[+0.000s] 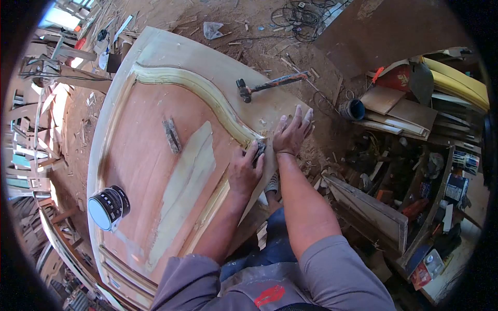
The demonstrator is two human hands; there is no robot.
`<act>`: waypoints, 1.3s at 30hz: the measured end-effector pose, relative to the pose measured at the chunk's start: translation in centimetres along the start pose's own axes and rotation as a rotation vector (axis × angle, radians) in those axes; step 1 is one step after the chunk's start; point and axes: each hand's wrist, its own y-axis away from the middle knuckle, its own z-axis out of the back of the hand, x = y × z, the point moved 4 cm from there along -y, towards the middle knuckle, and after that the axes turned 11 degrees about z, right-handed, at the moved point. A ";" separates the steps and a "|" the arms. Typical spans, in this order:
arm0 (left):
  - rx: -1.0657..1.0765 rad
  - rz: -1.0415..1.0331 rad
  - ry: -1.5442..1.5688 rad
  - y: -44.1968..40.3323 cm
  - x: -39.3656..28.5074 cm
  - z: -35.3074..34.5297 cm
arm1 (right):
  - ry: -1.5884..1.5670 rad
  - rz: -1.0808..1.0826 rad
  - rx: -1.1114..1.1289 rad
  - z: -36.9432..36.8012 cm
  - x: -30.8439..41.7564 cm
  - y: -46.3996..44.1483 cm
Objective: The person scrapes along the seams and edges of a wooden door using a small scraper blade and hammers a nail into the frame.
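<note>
A large wooden panel (135, 119) with a curved raised moulding (202, 90) lies before me. My left hand (245, 170) is closed around a small, dark grey, worn-looking piece (260, 147), pressed against the moulding near its corner. Its exact kind is partly hidden by my fingers. Stretched fingers show on my right hand (293, 132), which rests at the panel's edge just beside the left and holds nothing. Beyond it, a hammer (272, 84) lies across the panel. A grey, rough strip (171, 136) and a pale smeared patch (181, 192) are on the recessed face.
A tin can (109, 207) with a light blue top sits at the panel's left edge. To the right are stacked boards (399, 111), a dark blue container (352, 110) and a cluttered wooden crate (410, 192). Cables (303, 18) and wood scraps litter the ground.
</note>
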 end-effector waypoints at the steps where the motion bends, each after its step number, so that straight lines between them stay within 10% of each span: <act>1: -0.013 -0.010 0.000 -0.4 -0.1 0.1 | 0.001 -0.010 0.013 -0.1 0.1 0.1; 39: -0.056 -0.056 -0.036 -1.2 -1.0 -0.1 | 0.027 -0.027 0.032 0.4 0.5 -0.3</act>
